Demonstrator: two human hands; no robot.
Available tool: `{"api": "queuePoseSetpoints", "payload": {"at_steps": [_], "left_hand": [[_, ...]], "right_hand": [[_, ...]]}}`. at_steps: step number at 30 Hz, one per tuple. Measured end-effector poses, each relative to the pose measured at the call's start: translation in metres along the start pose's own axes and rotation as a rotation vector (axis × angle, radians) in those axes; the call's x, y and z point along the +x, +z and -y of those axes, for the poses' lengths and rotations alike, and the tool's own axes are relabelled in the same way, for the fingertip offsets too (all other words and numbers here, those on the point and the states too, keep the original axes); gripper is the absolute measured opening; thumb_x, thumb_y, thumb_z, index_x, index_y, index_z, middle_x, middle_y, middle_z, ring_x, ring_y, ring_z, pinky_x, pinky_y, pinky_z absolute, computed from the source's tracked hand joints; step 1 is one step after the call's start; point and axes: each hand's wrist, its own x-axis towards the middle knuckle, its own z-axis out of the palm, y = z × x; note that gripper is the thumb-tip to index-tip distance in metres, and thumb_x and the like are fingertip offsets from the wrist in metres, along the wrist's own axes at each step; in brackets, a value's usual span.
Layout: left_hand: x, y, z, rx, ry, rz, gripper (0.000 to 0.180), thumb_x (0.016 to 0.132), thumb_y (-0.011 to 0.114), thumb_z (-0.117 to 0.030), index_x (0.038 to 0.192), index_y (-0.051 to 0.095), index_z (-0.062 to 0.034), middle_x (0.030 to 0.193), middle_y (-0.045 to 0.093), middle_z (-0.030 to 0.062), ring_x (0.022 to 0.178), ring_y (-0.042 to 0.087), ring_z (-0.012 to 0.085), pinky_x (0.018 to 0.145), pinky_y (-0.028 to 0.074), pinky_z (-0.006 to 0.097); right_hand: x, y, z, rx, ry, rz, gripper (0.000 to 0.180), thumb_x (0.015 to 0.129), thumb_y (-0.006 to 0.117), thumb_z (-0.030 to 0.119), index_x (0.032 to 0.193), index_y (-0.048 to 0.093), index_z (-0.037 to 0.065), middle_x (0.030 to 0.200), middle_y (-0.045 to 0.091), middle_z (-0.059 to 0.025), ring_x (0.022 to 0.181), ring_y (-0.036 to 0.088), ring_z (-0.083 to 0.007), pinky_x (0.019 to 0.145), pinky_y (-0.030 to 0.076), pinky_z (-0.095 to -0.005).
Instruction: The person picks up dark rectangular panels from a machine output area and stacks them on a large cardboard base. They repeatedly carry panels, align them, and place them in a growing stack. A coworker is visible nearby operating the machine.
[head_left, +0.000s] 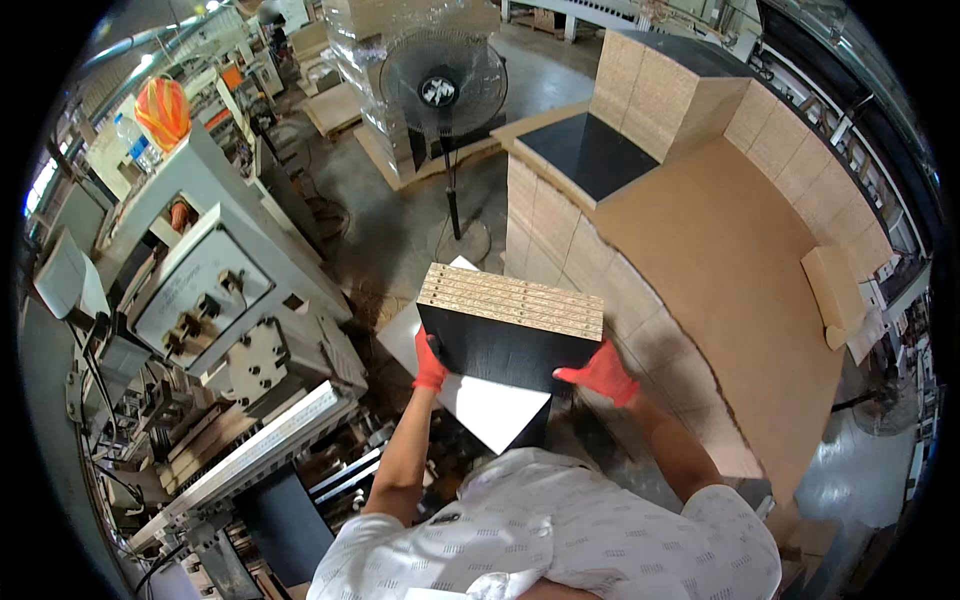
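Snugly, boards (510,350) sit between left hand (430,365) and right hand (606,376).

Two hands (430,368), one held board stack (505,345), two fans (438,92) (one far right)

A stack of black-faced particleboard panels (505,348) is held at its left end by the red-gloved left hand (430,362) and at its right end by the red-gloved right hand (603,374). A white board (495,412) is partly hidden below it. At left, a machine control panel (205,295) is seen; at right, brown sheeting (720,270) is bordered by stacked panels (555,225). On the far side, a pedestal fan (440,95) is placed before plastic-wrapped goods (358,60).
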Motion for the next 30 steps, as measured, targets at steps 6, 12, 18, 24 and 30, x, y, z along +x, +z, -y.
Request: {"api": "queuePoseSetpoints", "payload": {"at_steps": [6,12,18,24,30], "left_hand": [[0.044,0.101,-0.126,0.721,-0.128,-0.055,0.047,0.108,0.030,-0.029,0.119,0.058,0.0079,0.104,0.065,0.0285,0.101,0.062,0.0403,0.091,0.046,0.044],[0.162,0.153,-0.134,1.085,-0.152,0.348,0.052,0.106,0.030,-0.032,0.152,0.031,-0.0063,0.124,0.057,0.0353,0.117,0.054,0.0465,0.102,0.040,0.046],[0.265,0.252,-0.134,0.784,-0.473,0.333,0.073,0.096,0.039,-0.069,0.144,0.052,-0.0162,0.135,0.061,0.0172,0.119,0.059,0.0300,0.102,0.042,0.038],[0.332,0.323,-0.139,0.806,-0.698,0.370,0.082,0.089,0.047,-0.075,0.144,0.054,-0.0148,0.131,0.063,0.0081,0.109,0.061,0.0233,0.097,0.046,0.039],[0.358,0.250,-0.120,0.008,-0.307,0.187,0.044,0.095,0.057,-0.058,0.099,0.066,-0.0147,0.094,0.067,0.0005,0.084,0.062,0.0167,0.080,0.048,0.034]], "right_hand": [[0.078,-0.077,0.022,0.178,0.084,0.064,0.065,0.076,0.084,0.023,0.128,0.054,-0.001,0.119,0.065,-0.0101,0.105,0.062,-0.0188,0.093,0.050,-0.0341],[0.166,-0.168,0.003,0.536,0.422,0.049,0.039,0.085,0.077,0.025,0.113,0.067,-0.001,0.110,0.068,-0.0062,0.095,0.063,-0.0149,0.085,0.050,-0.0299],[0.206,-0.234,-0.035,0.897,0.505,0.066,0.041,0.090,0.071,0.030,0.122,0.065,0.005,0.121,0.065,-0.0049,0.112,0.061,-0.0192,0.098,0.048,-0.0353],[0.243,-0.256,-0.111,1.027,0.405,-0.037,0.050,0.094,0.065,0.032,0.136,0.057,0.006,0.141,0.054,-0.0057,0.133,0.046,-0.0203,0.114,0.035,-0.0381],[0.259,-0.241,-0.080,1.085,0.454,-0.134,0.058,0.087,0.073,0.040,0.134,0.061,0.009,0.143,0.051,-0.0041,0.132,0.043,-0.0194,0.114,0.029,-0.0347]]}}
